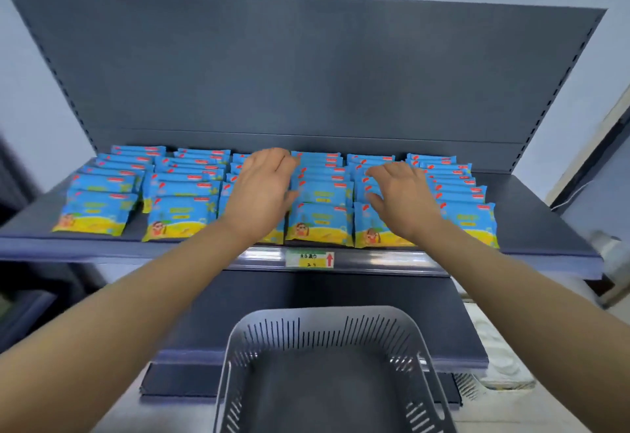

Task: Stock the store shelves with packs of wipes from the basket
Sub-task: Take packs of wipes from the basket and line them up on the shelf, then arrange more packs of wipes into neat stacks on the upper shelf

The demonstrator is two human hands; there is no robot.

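Soft, slick film packs of wipes (318, 221) should shift easily under my flat, spread hands (262, 190), nothing pinched, pressing the rows' tops.

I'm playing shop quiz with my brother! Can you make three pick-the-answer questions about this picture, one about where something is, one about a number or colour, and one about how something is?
1. Where is the grey basket?
A. Below and in front of the stocked shelf
B. On top of the wipes
C. Hanging from the back panel

2. How many rows of wipes packs run front to back on the shelf?
A. Two
B. Six
C. Ten

3. What is in the part of the basket we can see?
A. It is full of packs
B. It holds one bottle
C. No packs show in it

Answers: 1 A, it sits low and nearer the camera than the shelf edge. 2 B, six front packs line the shelf, though the left hand and right hand cover some. 3 C, only its bare floor shows.
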